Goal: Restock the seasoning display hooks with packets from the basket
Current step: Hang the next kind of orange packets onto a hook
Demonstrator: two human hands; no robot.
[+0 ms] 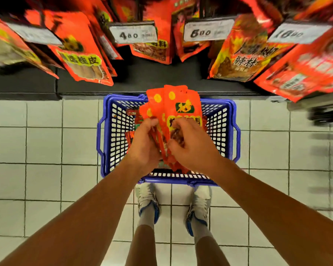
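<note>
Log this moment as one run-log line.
left hand: holds packets | right hand: holds packets | over blue basket | hooks: not yet

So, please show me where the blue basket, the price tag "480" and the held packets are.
blue basket [232, 131]: head view, right rim.
price tag "480" [133, 33]: head view, tag face.
held packets [183, 104]: head view, front packet's upper part.

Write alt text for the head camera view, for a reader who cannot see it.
Both hands, left hand and right hand, grip a fan of red seasoning packets above a blue basket standing on a white tiled floor. More red hanging packets with price tags hang on the display above.
</note>
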